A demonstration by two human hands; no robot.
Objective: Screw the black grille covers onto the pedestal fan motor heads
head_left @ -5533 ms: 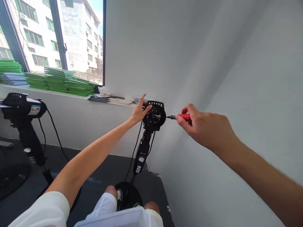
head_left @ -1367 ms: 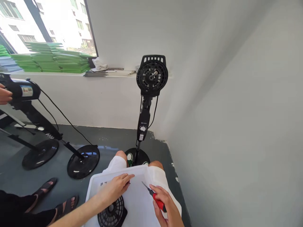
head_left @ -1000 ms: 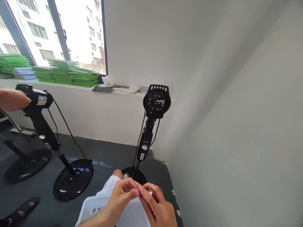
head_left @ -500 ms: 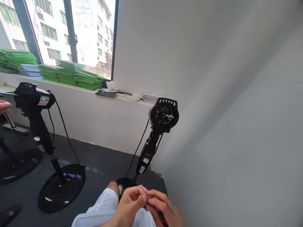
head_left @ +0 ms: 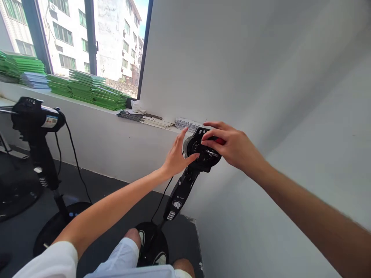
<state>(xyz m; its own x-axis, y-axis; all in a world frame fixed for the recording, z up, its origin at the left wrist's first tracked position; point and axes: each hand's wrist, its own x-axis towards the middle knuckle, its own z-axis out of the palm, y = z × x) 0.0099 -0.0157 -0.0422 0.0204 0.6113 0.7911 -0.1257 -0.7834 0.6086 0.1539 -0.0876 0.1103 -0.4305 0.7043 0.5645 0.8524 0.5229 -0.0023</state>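
A black fan motor head (head_left: 203, 151) sits tilted on its stand (head_left: 178, 197) in the room's corner, its round base (head_left: 150, 243) between my knees. My left hand (head_left: 176, 156) rests against the head's left side, thumb and fingers spread. My right hand (head_left: 230, 146) reaches over the front of the head and is closed on a red-handled screwdriver (head_left: 218, 140), of which only a bit of red shows between the fingers. The screwdriver's tip is hidden against the motor face.
A second black fan motor on a stand (head_left: 36, 119) with a trailing cable stands at the left, its round base (head_left: 55, 227) on the dark floor. Green stacks of booklets (head_left: 84, 90) and papers (head_left: 150, 119) lie on the window ledge. White walls close in on the right.
My hands rose from my lap, where they were together, up to the fan head. The left now steadies it, the right brings the screwdriver to its front. Another person's hand at left is gone.
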